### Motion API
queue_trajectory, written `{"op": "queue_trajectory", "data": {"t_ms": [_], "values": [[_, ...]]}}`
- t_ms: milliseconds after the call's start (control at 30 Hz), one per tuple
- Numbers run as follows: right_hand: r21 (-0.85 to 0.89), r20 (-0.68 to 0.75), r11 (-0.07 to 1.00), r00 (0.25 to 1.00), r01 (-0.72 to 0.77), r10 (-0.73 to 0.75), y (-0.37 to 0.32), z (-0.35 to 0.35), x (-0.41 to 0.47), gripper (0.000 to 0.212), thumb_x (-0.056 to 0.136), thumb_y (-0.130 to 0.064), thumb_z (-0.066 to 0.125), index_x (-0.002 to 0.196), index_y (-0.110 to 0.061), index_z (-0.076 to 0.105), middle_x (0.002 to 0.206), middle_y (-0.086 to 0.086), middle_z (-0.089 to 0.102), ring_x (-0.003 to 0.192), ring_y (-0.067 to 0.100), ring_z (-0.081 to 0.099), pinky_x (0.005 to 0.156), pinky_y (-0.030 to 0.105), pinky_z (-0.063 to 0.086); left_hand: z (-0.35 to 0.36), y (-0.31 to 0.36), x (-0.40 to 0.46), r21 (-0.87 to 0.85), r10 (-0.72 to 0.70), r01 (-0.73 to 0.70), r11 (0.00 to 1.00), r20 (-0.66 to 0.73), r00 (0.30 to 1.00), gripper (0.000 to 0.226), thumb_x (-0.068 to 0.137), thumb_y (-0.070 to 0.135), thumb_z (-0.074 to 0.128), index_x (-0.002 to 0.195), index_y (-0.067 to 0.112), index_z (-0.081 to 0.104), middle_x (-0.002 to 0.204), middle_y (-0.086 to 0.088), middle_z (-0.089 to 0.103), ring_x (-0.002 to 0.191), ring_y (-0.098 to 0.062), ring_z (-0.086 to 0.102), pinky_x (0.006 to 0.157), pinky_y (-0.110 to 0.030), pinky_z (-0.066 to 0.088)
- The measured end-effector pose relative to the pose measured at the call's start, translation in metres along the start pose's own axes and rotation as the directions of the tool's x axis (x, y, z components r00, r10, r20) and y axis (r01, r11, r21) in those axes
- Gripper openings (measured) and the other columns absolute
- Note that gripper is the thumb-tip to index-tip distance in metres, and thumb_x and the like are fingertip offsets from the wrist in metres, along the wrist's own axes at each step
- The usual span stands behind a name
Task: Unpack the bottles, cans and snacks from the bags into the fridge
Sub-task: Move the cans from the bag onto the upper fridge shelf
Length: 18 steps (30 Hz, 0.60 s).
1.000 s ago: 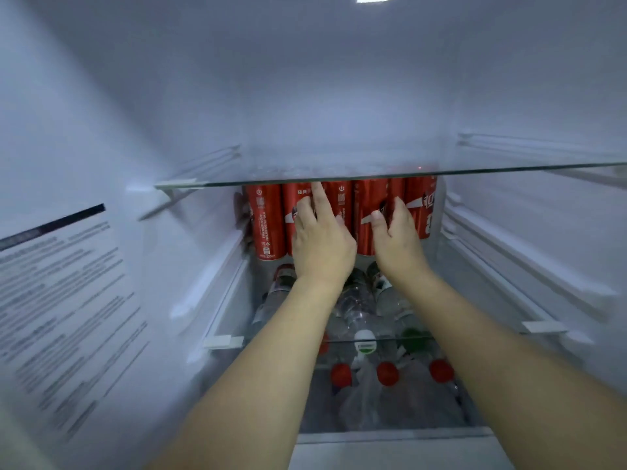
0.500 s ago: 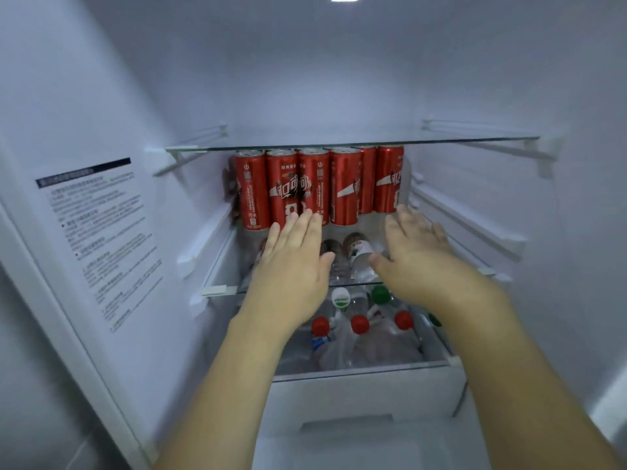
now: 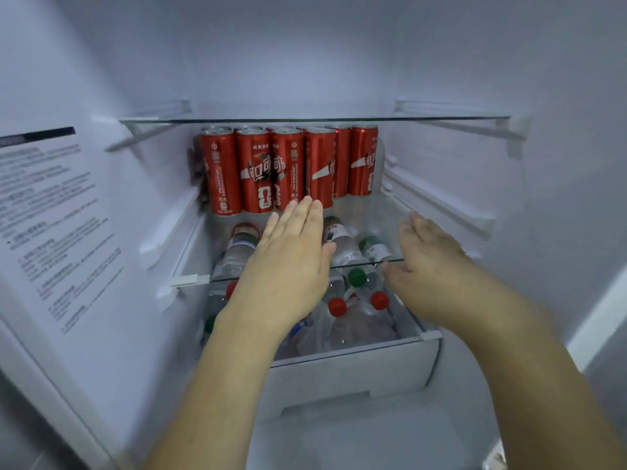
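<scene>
Several red cans (image 3: 258, 171) stand upright in rows at the back of the middle glass shelf (image 3: 193, 279) of the fridge. My left hand (image 3: 288, 259) is flat and empty just in front of them, fingertips close to a can's base. My right hand (image 3: 431, 262) hovers empty over the shelf's right front part, fingers apart. Below the shelf, a white drawer (image 3: 356, 368) holds several clear plastic bottles (image 3: 359, 313) with red and green caps, lying down.
An upper glass shelf (image 3: 315, 119) sits right above the can tops. The left wall carries a printed label (image 3: 51, 215). White rails (image 3: 437, 201) run along the right wall. The fridge's right edge (image 3: 597, 320) is at far right.
Both hands have let go of the cans and drawn back toward me. The view has pulled back and dropped, showing more of the drawer.
</scene>
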State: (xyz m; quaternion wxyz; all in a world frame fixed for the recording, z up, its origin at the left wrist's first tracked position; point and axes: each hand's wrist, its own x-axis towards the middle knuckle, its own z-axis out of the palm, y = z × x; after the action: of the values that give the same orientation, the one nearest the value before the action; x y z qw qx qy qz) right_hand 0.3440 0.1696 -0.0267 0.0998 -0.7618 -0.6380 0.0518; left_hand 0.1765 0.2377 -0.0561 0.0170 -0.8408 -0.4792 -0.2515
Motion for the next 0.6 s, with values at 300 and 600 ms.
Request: {"op": "queue_trajectory", "data": {"t_ms": [300, 600], "values": [[0.006, -0.009, 0.984, 0.984, -0.178, 0.178, 0.003, 0.003, -0.035, 0.066, 0.103, -0.038, 0.031, 0.154, -0.015, -0.003, 0.162, 0.003, -0.013, 0.148, 0.018, -0.01, 0.118, 0.031, -0.004, 0.01, 0.006, 0.0, -0.136, 0.179, -0.164, 0.977, 0.103, 0.978, 0.06, 0.106, 0.036, 0.027, 0.157, 0.017, 0.002, 0.165, 0.002, -0.002, 0.15, -0.009, -0.006, 0.119, -0.026, -0.01], [0.024, -0.043, 0.964, 0.963, -0.265, 0.266, 0.01, -0.008, -0.094, 0.064, 0.104, -0.039, 0.027, 0.154, -0.017, -0.008, 0.16, -0.002, -0.019, 0.147, 0.014, -0.014, 0.115, 0.026, -0.007, 0.0, 0.046, -0.019, -0.212, 0.303, -0.267, 0.94, 0.161, 0.939, 0.06, 0.105, 0.034, 0.03, 0.157, 0.016, 0.005, 0.165, 0.002, 0.001, 0.15, -0.009, -0.005, 0.119, -0.025, -0.01]]}}
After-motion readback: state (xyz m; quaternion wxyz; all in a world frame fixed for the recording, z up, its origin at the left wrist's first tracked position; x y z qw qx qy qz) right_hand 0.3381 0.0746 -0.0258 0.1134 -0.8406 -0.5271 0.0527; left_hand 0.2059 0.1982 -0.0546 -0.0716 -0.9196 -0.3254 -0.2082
